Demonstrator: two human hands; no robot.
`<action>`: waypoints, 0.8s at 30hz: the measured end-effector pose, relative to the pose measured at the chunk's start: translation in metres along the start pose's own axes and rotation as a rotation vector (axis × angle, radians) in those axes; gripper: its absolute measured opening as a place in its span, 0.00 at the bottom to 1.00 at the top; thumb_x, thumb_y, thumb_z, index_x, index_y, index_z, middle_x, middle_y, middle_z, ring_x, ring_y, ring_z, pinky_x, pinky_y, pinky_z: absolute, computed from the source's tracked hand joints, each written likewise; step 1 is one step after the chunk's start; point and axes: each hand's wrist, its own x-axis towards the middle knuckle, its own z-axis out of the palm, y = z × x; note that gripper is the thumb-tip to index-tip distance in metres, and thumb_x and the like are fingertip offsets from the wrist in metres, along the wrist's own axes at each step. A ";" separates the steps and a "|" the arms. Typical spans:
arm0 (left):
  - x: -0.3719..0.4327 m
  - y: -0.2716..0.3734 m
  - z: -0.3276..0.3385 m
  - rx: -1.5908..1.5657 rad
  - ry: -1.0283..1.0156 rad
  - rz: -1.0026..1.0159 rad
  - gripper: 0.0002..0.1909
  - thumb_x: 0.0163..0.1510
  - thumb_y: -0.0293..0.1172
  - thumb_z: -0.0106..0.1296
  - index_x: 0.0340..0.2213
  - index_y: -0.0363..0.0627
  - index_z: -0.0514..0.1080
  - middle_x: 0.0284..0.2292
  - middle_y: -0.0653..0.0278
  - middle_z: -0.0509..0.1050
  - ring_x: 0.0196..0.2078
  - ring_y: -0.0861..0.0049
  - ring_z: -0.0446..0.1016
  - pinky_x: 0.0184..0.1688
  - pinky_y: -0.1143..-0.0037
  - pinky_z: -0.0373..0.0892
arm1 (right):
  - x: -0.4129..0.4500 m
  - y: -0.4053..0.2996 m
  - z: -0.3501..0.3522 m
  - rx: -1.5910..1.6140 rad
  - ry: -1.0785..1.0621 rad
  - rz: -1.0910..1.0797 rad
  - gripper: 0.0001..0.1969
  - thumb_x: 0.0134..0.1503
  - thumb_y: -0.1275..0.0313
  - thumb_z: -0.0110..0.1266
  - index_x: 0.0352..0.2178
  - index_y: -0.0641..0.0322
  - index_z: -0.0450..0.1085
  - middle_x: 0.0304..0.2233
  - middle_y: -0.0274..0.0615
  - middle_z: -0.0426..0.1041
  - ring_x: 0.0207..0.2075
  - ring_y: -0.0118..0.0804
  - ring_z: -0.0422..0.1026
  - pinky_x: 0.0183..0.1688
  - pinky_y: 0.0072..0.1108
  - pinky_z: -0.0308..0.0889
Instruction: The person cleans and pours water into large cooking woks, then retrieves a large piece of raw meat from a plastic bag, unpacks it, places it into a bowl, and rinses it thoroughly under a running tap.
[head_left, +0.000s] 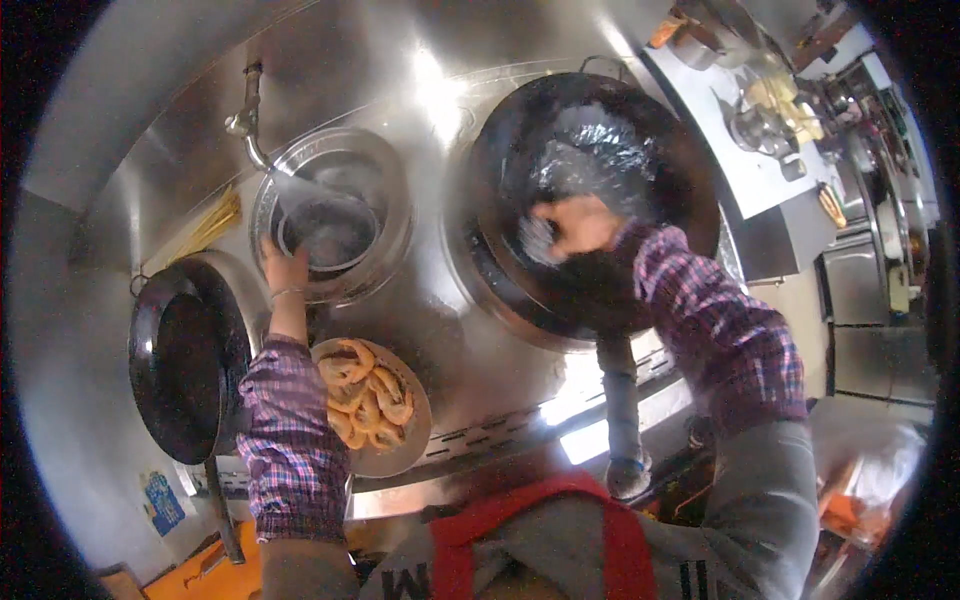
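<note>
My left hand (285, 271) grips the near rim of a round metal bowl (346, 264), which sits inside a wider metal basin (390, 255). Water sprays into the bowl from a wall tap (257, 154). In a large dark wok (517, 127), my right hand (585, 225) is blurred and holds a silvery scrubbing pad (538, 238) against the inner surface. Wet glare lies across the wok's far side. A plate (390, 465) of cooked shrimp (367, 401) stands beside my left forearm.
A second wok (176, 367) leans at the left, handle downwards. Behind it is a bamboo brush (202, 229). The large wok's wrapped handle (621, 405) juts towards me over the slotted stove edge (480, 431). At right, a white counter (765, 184) bears metal bowls.
</note>
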 end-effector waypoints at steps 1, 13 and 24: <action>-0.002 0.036 -0.005 0.030 0.130 0.123 0.33 0.37 0.34 0.50 0.46 0.42 0.52 0.41 0.46 0.59 0.41 0.53 0.59 0.44 0.66 0.55 | -0.020 0.011 0.000 -0.001 0.000 0.049 0.31 0.33 0.52 0.53 0.39 0.56 0.59 0.21 0.50 0.67 0.26 0.47 0.68 0.37 0.35 0.58; 0.093 0.155 -0.108 0.039 0.245 1.100 0.14 0.45 0.32 0.44 0.37 0.46 0.65 0.32 0.55 0.67 0.37 0.63 0.64 0.39 0.73 0.60 | -0.040 -0.132 -0.053 0.283 0.514 0.292 0.23 0.32 0.59 0.51 0.32 0.58 0.63 0.22 0.46 0.67 0.25 0.43 0.68 0.29 0.29 0.63; 0.031 0.141 -0.119 0.078 0.288 1.261 0.14 0.41 0.22 0.43 0.35 0.42 0.64 0.35 0.56 0.64 0.40 0.62 0.60 0.43 0.70 0.57 | -0.024 -0.208 0.000 0.079 -0.061 0.205 0.28 0.38 0.63 0.51 0.43 0.52 0.53 0.42 0.49 0.55 0.42 0.42 0.57 0.44 0.34 0.51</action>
